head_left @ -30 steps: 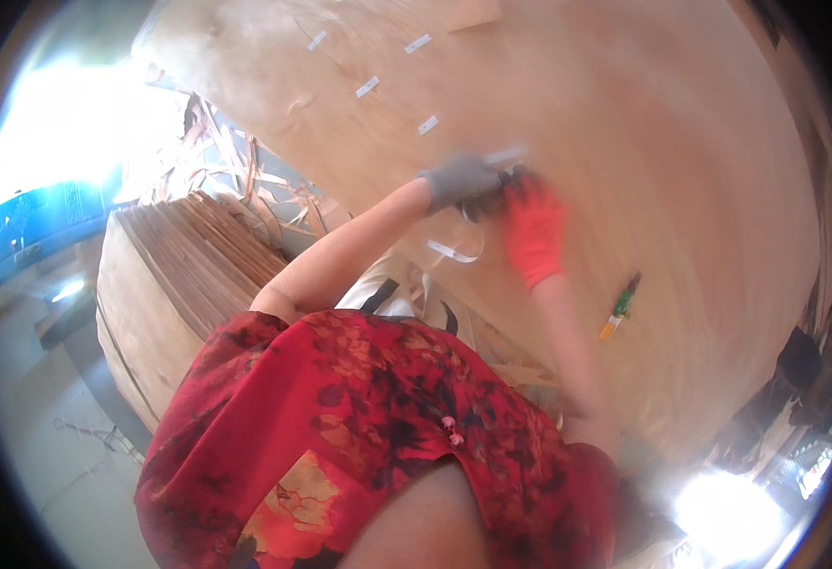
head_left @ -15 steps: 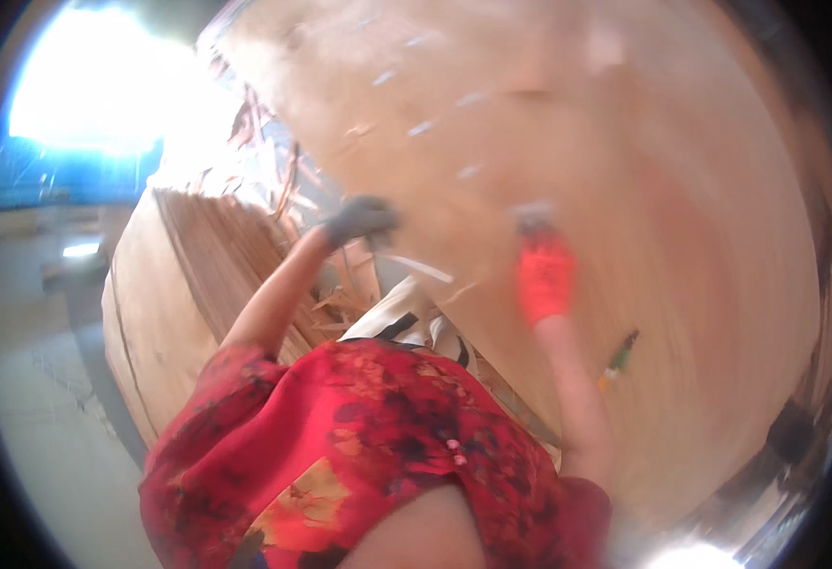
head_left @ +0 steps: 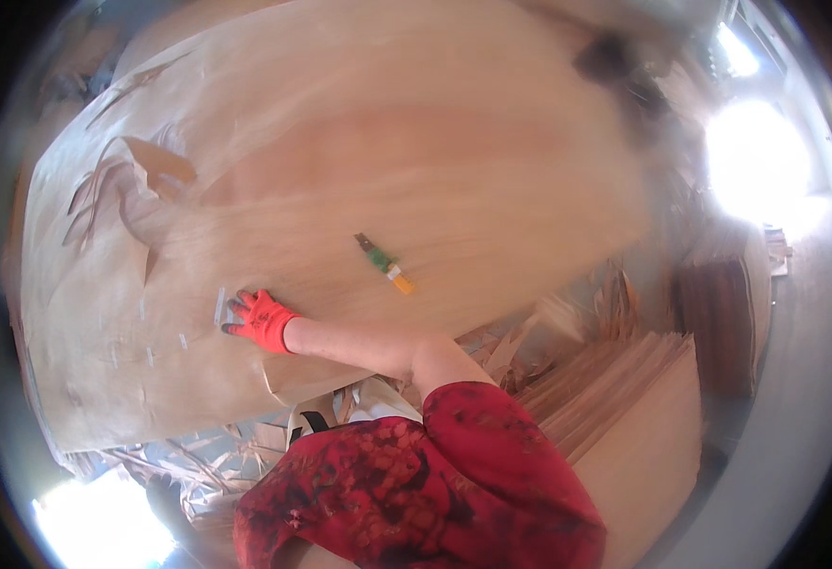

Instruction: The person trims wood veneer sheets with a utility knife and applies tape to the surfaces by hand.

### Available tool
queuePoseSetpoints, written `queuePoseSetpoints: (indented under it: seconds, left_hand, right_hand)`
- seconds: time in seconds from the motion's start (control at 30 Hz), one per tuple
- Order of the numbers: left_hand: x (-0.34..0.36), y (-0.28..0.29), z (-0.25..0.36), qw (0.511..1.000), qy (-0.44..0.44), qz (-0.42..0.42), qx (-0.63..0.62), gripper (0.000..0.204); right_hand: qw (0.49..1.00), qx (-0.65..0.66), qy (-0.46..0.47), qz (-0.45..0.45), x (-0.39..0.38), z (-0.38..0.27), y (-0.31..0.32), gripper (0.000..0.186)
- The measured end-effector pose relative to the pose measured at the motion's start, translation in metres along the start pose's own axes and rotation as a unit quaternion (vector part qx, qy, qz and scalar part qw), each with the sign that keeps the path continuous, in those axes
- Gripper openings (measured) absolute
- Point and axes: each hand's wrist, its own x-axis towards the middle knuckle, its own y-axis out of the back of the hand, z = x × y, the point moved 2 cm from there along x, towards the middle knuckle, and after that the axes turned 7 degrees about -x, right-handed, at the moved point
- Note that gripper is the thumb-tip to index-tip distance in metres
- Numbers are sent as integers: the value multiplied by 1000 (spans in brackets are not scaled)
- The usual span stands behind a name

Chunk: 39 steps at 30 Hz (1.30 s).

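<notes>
On the big wood sheet (head_left: pixel 359 161), left of the green and yellow knife (head_left: pixel 385 264), the red-gloved hand (head_left: pixel 262 321) lies flat, fingers spread, beside a pale tape strip (head_left: pixel 219 305). The knife's long axis runs diagonally, dark blade up-left. Right of it, stacked sheets (head_left: pixel 615 379). The other hand is unseen.
</notes>
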Motion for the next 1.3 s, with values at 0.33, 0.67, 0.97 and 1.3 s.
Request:
queuePoseSetpoints:
  seconds: [0.33,0.67,0.97,1.3]
  left_hand:
    - [-56,-296,113,987,15,-121,107,41]
    - [-76,-288,124,981,3,-141,-131,26]
    - [-87,-225,132,993,2,-30,-116,50]
    - [-59,-38,72,976,32,101,-192,73]
  right_hand:
    - [960,155,-14,231,-56,-14,92,45]
    - [907,-79,-408,73,-271,153,46,50]
    - [890,-62,-444,85,-231,126,57,37]
    - [767,202,-603,84,-203,115,67,32]
